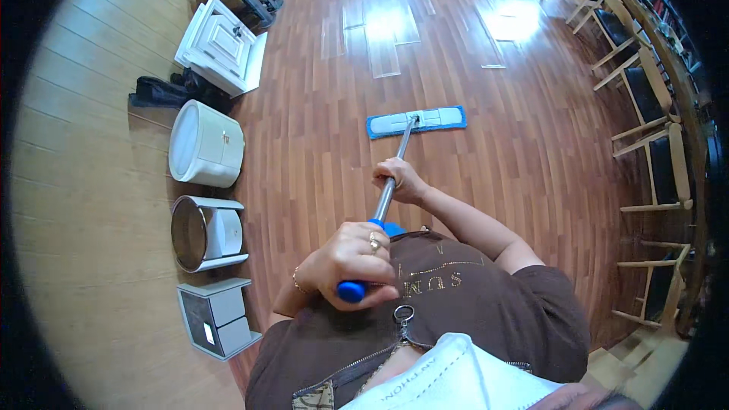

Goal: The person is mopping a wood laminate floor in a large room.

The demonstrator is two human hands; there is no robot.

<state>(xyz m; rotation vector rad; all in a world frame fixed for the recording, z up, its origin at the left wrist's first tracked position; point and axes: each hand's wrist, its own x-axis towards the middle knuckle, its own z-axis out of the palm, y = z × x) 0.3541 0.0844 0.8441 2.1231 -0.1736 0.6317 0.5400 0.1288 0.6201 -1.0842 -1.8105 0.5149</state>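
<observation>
A flat mop [440, 117] with a blue-edged, pale rectangular head lies on the wooden floor ahead of me. Its metal pole slants back toward my body and ends in a blue grip. My left hand [351, 260], wearing a ring and a bracelet, is closed around that grip near my chest, and the rounded blue end shows below the fingers. Farther down the pole, my right hand [404, 180] wraps the bare metal part. The mop head is turned nearly crosswise to me, its right end slightly farther away.
Along the left wall stand a white cabinet [220, 45], a round white cabinet [206, 144], a rounded open-fronted side table [209, 234] and a small drawer unit [216, 319]. Dark items lie behind the first cabinet. Several wooden chairs [645, 91] line a long table at right. Light glares off the floor [304, 129].
</observation>
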